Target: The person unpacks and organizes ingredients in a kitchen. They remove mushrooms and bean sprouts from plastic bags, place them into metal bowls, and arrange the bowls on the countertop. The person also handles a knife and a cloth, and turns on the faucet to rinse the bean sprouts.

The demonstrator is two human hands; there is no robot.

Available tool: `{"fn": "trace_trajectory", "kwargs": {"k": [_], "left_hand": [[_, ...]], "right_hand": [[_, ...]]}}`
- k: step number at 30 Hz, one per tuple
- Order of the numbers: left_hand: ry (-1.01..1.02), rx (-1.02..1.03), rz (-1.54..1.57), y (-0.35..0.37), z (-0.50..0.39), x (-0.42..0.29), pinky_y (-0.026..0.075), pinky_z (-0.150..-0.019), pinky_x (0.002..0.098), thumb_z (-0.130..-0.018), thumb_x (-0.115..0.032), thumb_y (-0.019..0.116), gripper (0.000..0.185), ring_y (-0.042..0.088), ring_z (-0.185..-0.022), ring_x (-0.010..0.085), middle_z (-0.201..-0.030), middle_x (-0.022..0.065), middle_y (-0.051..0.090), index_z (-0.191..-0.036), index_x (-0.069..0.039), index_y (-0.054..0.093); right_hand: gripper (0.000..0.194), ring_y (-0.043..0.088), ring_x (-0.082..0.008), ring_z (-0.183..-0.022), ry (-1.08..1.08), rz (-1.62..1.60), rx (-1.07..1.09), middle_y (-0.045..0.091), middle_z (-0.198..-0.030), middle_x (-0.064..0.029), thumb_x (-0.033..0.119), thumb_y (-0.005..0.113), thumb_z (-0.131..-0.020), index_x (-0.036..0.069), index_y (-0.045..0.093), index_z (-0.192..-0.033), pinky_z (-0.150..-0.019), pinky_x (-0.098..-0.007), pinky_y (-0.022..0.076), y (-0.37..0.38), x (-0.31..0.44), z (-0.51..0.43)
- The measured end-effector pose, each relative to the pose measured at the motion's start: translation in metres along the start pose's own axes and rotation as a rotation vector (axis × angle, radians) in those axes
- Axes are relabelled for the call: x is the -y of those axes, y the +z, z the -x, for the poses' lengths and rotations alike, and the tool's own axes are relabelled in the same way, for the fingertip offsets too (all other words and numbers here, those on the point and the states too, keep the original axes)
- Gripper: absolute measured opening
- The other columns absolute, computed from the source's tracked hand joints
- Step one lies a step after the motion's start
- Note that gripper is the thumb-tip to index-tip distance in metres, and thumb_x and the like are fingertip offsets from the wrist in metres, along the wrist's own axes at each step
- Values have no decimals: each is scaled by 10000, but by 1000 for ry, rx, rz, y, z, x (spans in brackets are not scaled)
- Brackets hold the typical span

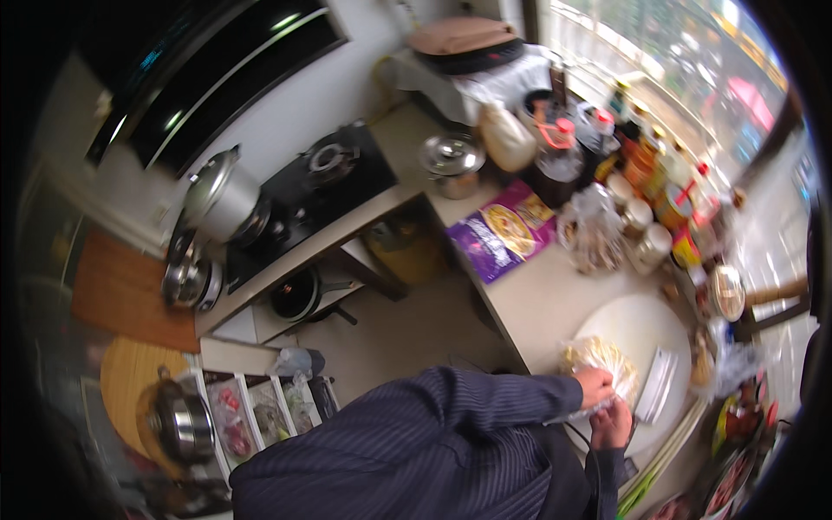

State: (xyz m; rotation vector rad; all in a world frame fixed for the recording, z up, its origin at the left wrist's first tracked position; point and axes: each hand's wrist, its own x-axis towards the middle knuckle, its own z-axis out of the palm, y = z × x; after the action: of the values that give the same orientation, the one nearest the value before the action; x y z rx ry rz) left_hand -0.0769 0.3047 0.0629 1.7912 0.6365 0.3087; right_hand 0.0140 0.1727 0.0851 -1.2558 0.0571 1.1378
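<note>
My left hand (595,387) and my right hand (611,424) are close together over a round white cutting board (663,331). Both hold the gathered end of a clear plastic bag (608,357) with pale yellow food inside; what the food is cannot be told. The bag rests on the board's left part. To its right a cleaver (656,383) with a wide shiny blade lies on the board. Blur hides the exact grip of the fingertips.
A purple food packet (504,231), a knotted plastic bag (591,227) and several jars and bottles (650,247) stand farther along the counter. Scallions (663,458) lie beside the board. A lidded steel pot (453,162) stands near the gas stove (331,162).
</note>
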Motion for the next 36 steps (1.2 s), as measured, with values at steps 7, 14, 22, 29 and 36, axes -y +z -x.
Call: {"fn": "trace_trajectory", "kwargs": {"k": [7,14,22,29,36], "left_hand": [[-2,-73,-109,-2,8,-9,499,-716,485,-919,-225,544,213,632,-814,427,-829,225,654,-861,-29,600],[-92,-12,-207,1,11,-21,509,-780,494,-886,-196,537,212,645,-865,421,-920,232,667,-932,-7,622],[213,87,-481,-24,16,-17,523,-710,448,-836,-201,606,147,642,-759,331,-799,145,667,-853,-75,681],[77,-57,-201,-11,18,-23,441,-622,386,-977,-159,505,218,556,-647,258,-705,176,545,-822,-8,529],[65,24,-13,-21,11,-5,380,-569,325,-991,-147,517,270,396,-625,125,-640,85,442,-768,2,484]], "right_hand": [[154,507,-43,-512,108,109,-6,563,-673,61,235,669,-944,155,541,-913,-430,-199,401,7,11,-14],[153,607,-99,-683,229,-75,294,644,-810,10,234,529,-1002,89,579,-1007,-608,-244,488,-21,3,-27],[152,517,-92,-597,222,-168,150,565,-724,-12,129,527,-980,50,624,-895,-507,-245,391,26,-2,-16],[190,519,-154,-541,-67,231,-249,550,-648,-65,168,580,-921,-1,556,-838,-473,-319,426,37,-28,-16],[280,612,-478,-872,-404,731,-307,634,-876,-309,214,539,-872,-63,571,-893,-786,-519,485,44,-20,-11]]}}
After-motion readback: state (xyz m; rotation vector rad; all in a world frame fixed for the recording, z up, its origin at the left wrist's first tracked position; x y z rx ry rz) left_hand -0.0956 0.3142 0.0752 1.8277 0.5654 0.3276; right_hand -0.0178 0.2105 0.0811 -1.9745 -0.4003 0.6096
